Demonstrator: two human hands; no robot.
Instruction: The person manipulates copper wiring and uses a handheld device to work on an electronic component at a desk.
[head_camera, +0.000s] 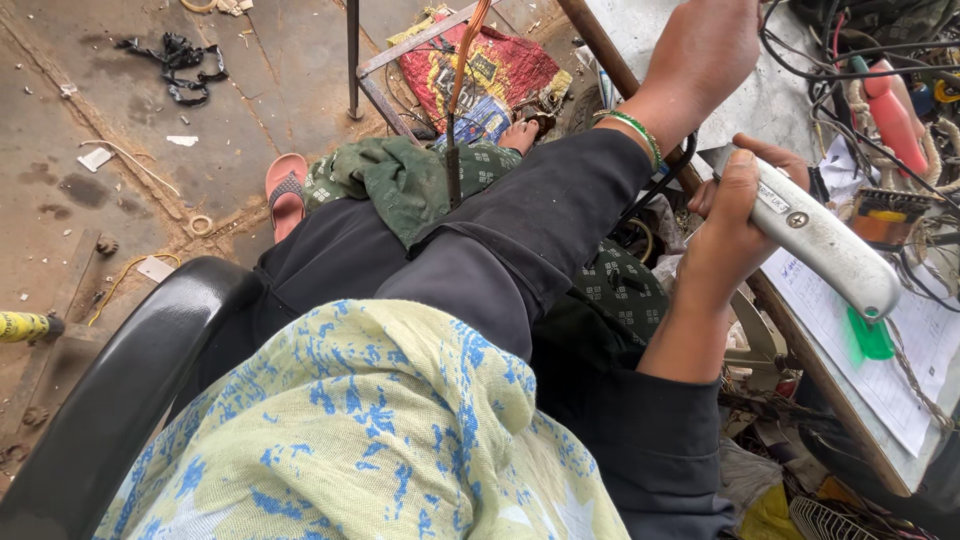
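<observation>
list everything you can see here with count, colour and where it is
utility knife: one, silver-grey, held over the table edge at right
paper sheet: one, white with lines, on the table under the knife
green plastic piece: one, on the paper
wires: a tangle, mostly black, on the table at top right
pink-red tool handle: one, among the wires
printed sack: one, red and yellow, on the floor at top
sandal: one, pink, on the floor
chain: one, black, floor at top left
chair arm: one, black, lower left
scarf: one, pale yellow and blue, bottom centre
left hand: raised at top, green bangle on the wrist, fingers out of frame
right hand: closed round the knife
</observation>
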